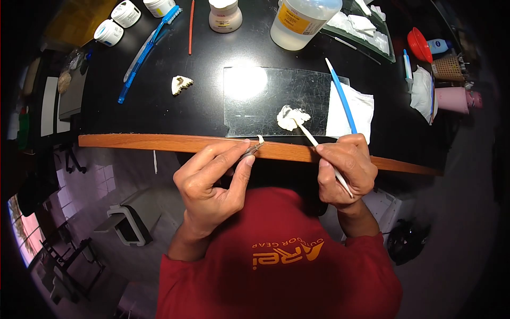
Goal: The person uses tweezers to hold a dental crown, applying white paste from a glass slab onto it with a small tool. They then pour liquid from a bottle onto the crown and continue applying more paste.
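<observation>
My left hand pinches thin metal tweezers that grip a small white tooth piece just over the wooden table edge. My right hand holds a slim white brush like a pen. Its tip rests in a blob of white paste on a clear glass slab. The two hands are close together, near the slab's front edge.
A white tissue with a blue-handled tool lies right of the slab. A small dental model, a blue toothbrush, a liquid bottle, several jars and a red cup stand further back on the black table.
</observation>
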`<act>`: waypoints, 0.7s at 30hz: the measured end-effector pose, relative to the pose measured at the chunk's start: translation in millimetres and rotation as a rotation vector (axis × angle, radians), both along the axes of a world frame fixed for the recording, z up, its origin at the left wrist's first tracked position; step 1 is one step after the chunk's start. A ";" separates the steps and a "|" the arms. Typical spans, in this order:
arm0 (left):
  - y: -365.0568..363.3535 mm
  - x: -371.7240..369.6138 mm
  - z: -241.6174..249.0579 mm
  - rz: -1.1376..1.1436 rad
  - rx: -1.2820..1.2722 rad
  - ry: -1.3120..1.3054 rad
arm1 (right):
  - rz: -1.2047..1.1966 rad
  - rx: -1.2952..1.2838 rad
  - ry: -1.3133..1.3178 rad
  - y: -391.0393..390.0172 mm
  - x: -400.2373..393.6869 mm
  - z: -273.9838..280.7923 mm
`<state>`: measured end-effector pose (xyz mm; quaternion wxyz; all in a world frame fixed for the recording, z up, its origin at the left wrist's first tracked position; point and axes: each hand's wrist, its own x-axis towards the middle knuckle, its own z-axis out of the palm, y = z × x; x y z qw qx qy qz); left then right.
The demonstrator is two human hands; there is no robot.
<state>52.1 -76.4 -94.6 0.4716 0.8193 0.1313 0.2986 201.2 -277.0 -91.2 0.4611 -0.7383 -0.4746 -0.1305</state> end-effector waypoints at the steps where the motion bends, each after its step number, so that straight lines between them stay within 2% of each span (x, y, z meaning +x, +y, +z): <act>1: -0.3 -0.4 -2.1 0.003 0.006 -0.014 | -0.004 0.000 -0.001 0.0 0.0 0.2; 14: -18.2 -10.6 -31.7 0.042 -0.082 -0.168 | -0.005 0.018 -0.005 -1.9 -1.6 -2.3; 21: -21.6 -15.5 -38.9 0.049 -0.148 -0.109 | 0.234 0.171 0.156 -0.5 -3.2 0.6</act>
